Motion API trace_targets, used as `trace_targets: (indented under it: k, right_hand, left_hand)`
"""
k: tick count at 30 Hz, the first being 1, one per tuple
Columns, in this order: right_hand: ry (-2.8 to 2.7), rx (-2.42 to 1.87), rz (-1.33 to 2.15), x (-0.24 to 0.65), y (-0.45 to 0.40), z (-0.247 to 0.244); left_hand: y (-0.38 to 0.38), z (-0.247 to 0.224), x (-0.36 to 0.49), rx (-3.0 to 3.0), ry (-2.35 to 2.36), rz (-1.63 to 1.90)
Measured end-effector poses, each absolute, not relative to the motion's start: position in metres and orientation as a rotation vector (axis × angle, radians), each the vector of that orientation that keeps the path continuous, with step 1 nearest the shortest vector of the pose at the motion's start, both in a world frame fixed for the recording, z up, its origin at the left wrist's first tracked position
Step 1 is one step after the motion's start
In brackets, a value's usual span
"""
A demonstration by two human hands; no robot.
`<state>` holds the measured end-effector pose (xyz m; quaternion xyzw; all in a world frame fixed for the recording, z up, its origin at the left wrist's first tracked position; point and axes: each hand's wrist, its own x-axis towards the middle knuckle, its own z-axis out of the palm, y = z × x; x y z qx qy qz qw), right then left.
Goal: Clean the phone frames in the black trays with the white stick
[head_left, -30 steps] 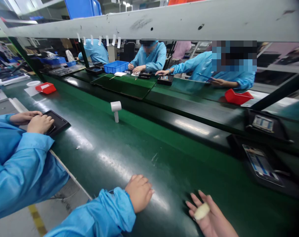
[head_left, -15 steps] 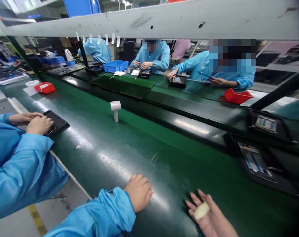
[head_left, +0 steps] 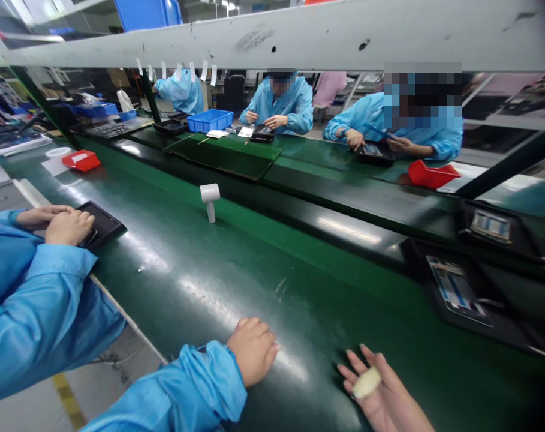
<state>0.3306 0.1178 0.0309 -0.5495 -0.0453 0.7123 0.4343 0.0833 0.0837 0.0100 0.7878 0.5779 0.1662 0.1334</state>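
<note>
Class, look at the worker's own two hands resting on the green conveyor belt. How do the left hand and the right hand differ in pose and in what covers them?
The left hand is curled into a loose fist, knuckles up; the right hand lies open with fingers spread. A blue sleeve reaches the left wrist, while the right forearm shows bare. The right hand has a pale finger cot on one finger; none shows on the left. Both rest on the conveyor belt, holding nothing.

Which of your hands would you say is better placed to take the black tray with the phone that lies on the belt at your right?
Right, probably. The right hand lies open, palm up, on the belt, on the same side as the black tray. The left hand rests curled, farther away.
</note>
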Motion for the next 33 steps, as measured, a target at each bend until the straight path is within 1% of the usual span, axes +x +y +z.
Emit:
trace_targets:
  k: [33]
  right_hand:
    - [-0.11, -1.351, 1.788, 0.3312, 0.1175, 0.0305]
  left_hand:
    - [0.0848, 0.0095, 0.0838, 2.293, 1.676, 0.482]
